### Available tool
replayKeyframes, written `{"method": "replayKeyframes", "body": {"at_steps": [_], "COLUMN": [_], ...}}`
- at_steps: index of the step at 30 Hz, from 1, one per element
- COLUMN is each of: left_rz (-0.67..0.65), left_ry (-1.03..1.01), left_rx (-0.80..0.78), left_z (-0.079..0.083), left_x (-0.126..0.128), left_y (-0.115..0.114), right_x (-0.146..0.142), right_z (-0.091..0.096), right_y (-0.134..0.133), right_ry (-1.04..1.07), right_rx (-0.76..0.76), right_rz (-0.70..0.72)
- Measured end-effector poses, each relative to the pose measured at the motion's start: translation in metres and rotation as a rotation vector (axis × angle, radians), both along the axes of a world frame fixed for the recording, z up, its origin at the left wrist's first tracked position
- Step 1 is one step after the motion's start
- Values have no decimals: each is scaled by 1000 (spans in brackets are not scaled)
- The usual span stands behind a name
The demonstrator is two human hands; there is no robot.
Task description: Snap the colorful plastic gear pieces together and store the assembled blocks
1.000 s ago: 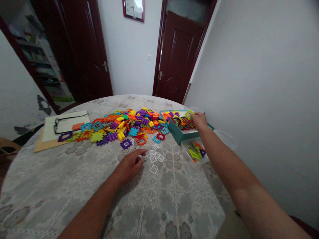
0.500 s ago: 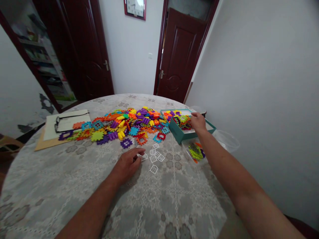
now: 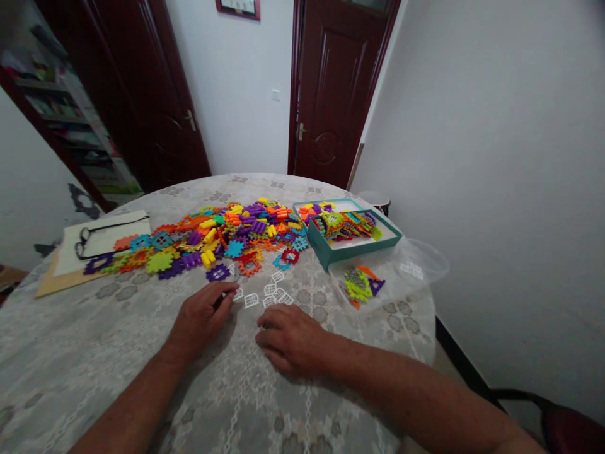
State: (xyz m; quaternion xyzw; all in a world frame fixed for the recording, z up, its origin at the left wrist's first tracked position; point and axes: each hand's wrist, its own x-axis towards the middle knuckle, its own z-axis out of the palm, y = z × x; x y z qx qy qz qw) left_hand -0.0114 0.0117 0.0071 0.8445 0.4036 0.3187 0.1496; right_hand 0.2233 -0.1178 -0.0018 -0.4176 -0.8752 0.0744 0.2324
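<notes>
My left hand [image 3: 203,318] rests low over the table with its fingers curled and thumb drawn in. Its fingertips are at the edge of a small white window-shaped plastic piece [image 3: 239,294]; whether anything is between them I cannot make out. Beside it, my right hand [image 3: 293,338] lies palm down, fingers bent towards the cloth; what is under them is hidden. Several more white lattice window pieces [image 3: 251,301] lie flat just beyond and between the hands. Past these spreads a heap of colourful toy building pieces [image 3: 235,248], with a purple square frame piece [image 3: 218,272] at its near edge.
To the right stand a teal box [image 3: 352,252] holding sorted pieces and a clear plastic tray [image 3: 387,291] with some green ones. Eyeglasses [image 3: 85,236] lie on papers [image 3: 66,268] at the left. The round table has a patterned cloth [image 3: 265,403].
My right hand has left the teal box and come down near the white window pieces. My left hand has shifted slightly left, uncovering another white piece. The view has tilted downward.
</notes>
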Motion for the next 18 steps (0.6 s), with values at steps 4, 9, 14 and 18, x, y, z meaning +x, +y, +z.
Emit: {"method": "replayKeyframes", "body": {"at_steps": [4,9,14,18], "left_rz": [18,40,63,103], "left_ry": [14,51,58,42], "left_rx": [41,64,76,91], "left_z": [2,-4,-4,-2], "left_x": [-4,-8,-5,-3], "left_y": [1,5,0,-2], "right_x": [-7,-10,-6,0], "right_z": [-15,-20,-16,-11], "right_y": [2,3,-3,-3], "right_ry": [-8,-2,71,34], "right_rx": [35,19,-25,-56], "right_rz": [-49,-97,-182,-411]}}
